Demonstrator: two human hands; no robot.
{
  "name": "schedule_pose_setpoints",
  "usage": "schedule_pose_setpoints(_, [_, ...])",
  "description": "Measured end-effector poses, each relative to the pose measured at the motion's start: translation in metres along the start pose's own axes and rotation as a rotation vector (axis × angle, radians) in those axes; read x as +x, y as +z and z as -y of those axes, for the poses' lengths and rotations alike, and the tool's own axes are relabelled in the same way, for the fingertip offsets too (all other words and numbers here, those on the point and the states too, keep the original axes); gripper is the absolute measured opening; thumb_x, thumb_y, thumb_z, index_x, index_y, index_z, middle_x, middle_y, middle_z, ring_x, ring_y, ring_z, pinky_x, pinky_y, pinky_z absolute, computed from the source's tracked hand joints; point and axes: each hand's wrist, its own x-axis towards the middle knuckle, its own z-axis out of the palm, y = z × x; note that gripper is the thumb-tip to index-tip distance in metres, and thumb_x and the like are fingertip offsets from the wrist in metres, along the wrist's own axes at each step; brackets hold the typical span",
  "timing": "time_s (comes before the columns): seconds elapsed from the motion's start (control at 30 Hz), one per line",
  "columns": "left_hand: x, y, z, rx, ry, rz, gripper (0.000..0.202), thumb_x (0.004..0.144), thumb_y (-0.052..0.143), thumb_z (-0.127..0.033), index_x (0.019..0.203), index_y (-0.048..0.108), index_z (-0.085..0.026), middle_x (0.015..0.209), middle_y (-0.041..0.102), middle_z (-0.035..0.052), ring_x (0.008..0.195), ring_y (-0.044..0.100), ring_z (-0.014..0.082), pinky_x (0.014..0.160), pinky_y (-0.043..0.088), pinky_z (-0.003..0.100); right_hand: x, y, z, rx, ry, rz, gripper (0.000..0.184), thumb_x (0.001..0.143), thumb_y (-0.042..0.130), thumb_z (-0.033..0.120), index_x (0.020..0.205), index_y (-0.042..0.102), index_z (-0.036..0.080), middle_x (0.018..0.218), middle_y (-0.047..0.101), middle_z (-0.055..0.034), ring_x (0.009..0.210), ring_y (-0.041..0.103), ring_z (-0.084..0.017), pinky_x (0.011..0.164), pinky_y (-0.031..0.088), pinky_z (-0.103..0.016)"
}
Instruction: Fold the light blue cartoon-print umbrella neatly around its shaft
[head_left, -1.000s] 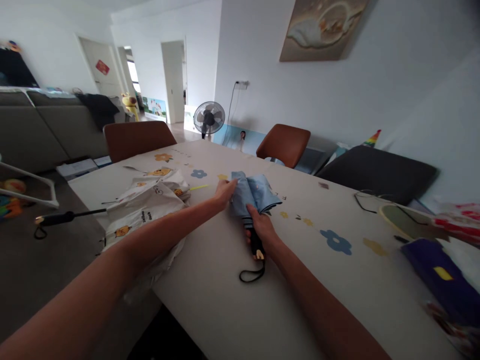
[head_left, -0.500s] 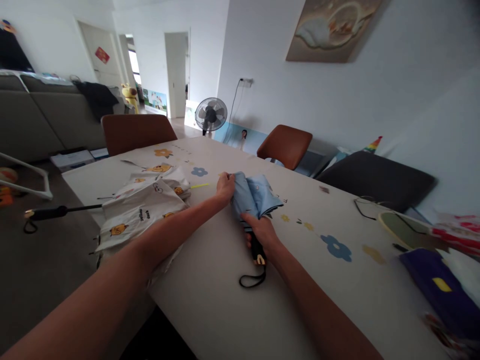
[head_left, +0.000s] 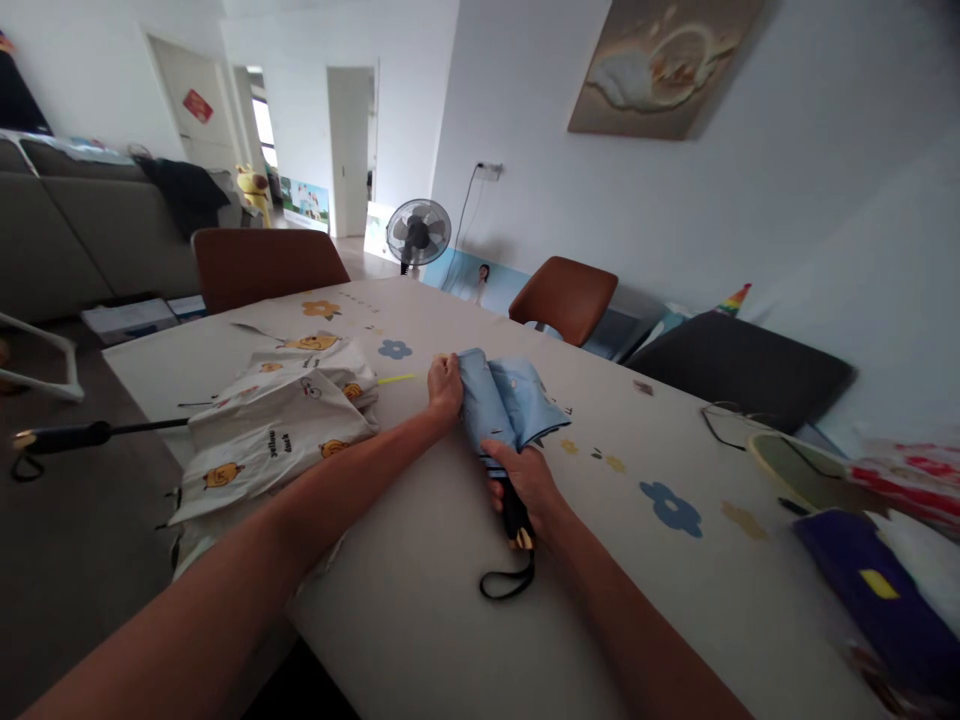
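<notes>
A folded light-blue umbrella (head_left: 487, 400) lies over the table, its black handle and wrist loop pointing toward me. My left hand (head_left: 445, 385) is closed on the far left edge of its fabric. Near the top of the handle, my right hand (head_left: 526, 478) grips the umbrella, with the thumb across the cloth. Part of the blue canopy hangs loose to the right. To the left lies a second umbrella (head_left: 262, 425), white with yellow ducks, loosely collapsed, its black handle sticking out past the table edge. My left forearm passes in front of part of it.
The white table (head_left: 420, 600) has flower prints. On its right are glasses (head_left: 724, 425), a purple pouch (head_left: 870, 580) and a red-and-white package (head_left: 911, 470). Brown chairs (head_left: 270, 268) and a fan (head_left: 418, 235) stand beyond; a dark chair back (head_left: 742, 365) is at the right.
Both hands keep their hold on the blue umbrella, almost unmoved. The view has shifted slightly, moving the white umbrella a little left in the picture.
</notes>
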Motion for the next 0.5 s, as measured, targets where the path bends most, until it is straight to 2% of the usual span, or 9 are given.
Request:
schedule_pose_setpoints(0.17, [-0.003,0.002,0.006,0.041,0.002,-0.01,0.026,0.092,0.034,-0.033,0.072,0.044,-0.02,0.076,0.054,0.0024,0.074,0.053,0.0138,0.068,0.038,0.023,-0.001,-0.001,0.0,-0.008,-0.033,0.04,0.026,0.069,0.063,0.036,0.063,0.047,0.017,0.041,0.044,0.0069,0.029,0.04,-0.008,0.025,0.037,-0.021])
schedule_pose_setpoints(0.23, [-0.007,0.003,0.01,0.083,0.001,-0.008,0.021,0.091,0.034,-0.034,0.081,0.046,-0.02,0.082,0.057,0.0046,0.08,0.055,0.0157,0.071,0.039,0.025,-0.002,0.0,0.0,-0.011,-0.037,0.053,0.025,0.07,0.062,0.035,0.064,0.047,0.017,0.04,0.044,0.0067,0.029,0.04,-0.008,0.026,0.038,-0.021])
schedule_pose_setpoints(0.33, [-0.013,0.004,0.011,0.16,-0.018,0.068,0.02,0.089,0.039,-0.034,0.101,0.045,-0.019,0.087,0.061,0.0079,0.085,0.058,0.0198,0.075,0.04,0.029,-0.003,0.001,0.001,0.004,-0.027,0.019,0.023,0.072,0.058,0.035,0.063,0.046,0.018,0.037,0.044,0.0064,0.027,0.04,-0.009,0.027,0.038,-0.022])
schedule_pose_setpoints(0.4, [-0.015,0.003,0.007,0.18,0.02,0.093,0.024,0.087,0.042,-0.026,0.109,0.043,-0.017,0.091,0.061,0.0106,0.089,0.058,0.0217,0.078,0.041,0.032,-0.003,0.001,0.001,0.005,-0.017,-0.042,0.022,0.074,0.056,0.034,0.063,0.046,0.017,0.036,0.044,0.0054,0.027,0.041,-0.01,0.027,0.037,-0.021])
schedule_pose_setpoints(0.5, [-0.022,0.0,-0.007,0.157,0.156,0.038,0.03,0.082,0.039,-0.01,0.111,0.044,-0.016,0.107,0.058,0.0125,0.103,0.054,0.0193,0.09,0.038,0.032,-0.001,0.003,0.001,0.003,-0.015,-0.134,0.024,0.074,0.055,0.035,0.061,0.048,0.017,0.036,0.046,0.0037,0.027,0.042,-0.011,0.027,0.036,-0.022])
